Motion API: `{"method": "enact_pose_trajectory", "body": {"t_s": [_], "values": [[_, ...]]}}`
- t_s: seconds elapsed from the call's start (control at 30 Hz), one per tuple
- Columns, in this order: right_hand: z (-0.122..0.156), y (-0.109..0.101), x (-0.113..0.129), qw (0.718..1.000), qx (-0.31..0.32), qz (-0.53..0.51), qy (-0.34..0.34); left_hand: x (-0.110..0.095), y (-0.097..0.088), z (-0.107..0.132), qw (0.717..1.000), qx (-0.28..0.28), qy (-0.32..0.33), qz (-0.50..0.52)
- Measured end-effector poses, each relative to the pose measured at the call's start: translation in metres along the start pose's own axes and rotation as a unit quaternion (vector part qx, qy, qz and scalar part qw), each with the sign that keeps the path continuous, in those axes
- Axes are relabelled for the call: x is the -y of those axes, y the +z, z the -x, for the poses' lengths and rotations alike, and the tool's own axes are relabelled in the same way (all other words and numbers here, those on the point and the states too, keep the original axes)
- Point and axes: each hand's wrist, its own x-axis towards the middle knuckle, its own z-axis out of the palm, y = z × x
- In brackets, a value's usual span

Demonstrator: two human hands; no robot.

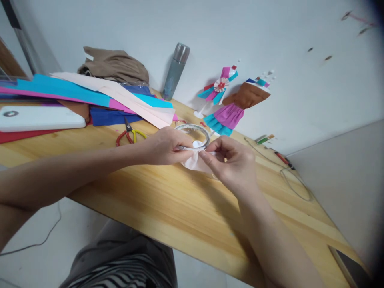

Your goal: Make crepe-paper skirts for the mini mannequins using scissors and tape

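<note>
My left hand [172, 147] is closed in a pinch at the near edge of a clear-looking ring [207, 135], which looks like a roll of tape with a printed inner band. Gathered pale pink crepe paper [195, 162] hangs in folds just below the ring, between my hands. The thumb and fingers of my right hand [231, 162] pinch this paper close to the left fingertips. A small white disc [197, 144] shows through the ring. My fingers hide where paper and ring meet.
Scissors [129, 132] with red and yellow handles lie left, beside stacked coloured crepe paper [90, 94] and a white case [42, 118]. Behind stand a flask [176, 72], a brown bundle [117, 66] and paper-dressed figures [229, 116]. A cable [297, 172] lies right; a dark flat device [349, 266] lies near the corner.
</note>
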Motion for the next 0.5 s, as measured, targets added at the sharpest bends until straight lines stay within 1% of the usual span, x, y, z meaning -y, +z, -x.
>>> {"method": "enact_pose_trajectory", "body": {"t_s": [0.1, 0.2, 0.27, 0.3, 0.4, 0.43, 0.5], "values": [[0.001, 0.0, -0.001, 1.0, 0.007, -0.002, 0.011, -0.001, -0.001, 0.0, 1.0, 0.007, -0.004, -0.007], [0.001, 0.0, -0.003, 1.0, 0.004, -0.006, 0.023, -0.002, -0.002, 0.0, 1.0, 0.015, 0.011, -0.014], [0.002, 0.0, -0.003, 1.0, 0.007, -0.008, 0.024, -0.001, -0.003, -0.001, 0.999, 0.03, 0.027, -0.027], [0.002, 0.0, -0.003, 1.0, 0.02, -0.008, 0.021, -0.001, -0.003, -0.001, 0.998, 0.04, 0.033, -0.036], [0.002, 0.002, -0.006, 0.996, 0.087, -0.005, 0.015, 0.001, -0.005, -0.001, 0.994, 0.066, 0.049, -0.069], [0.001, 0.003, -0.008, 0.995, 0.098, -0.01, 0.016, 0.001, -0.006, -0.001, 0.994, 0.064, 0.054, -0.077], [-0.001, 0.004, -0.013, 0.996, 0.081, -0.035, 0.03, 0.0, -0.009, -0.002, 0.995, 0.033, 0.057, -0.081]]}}
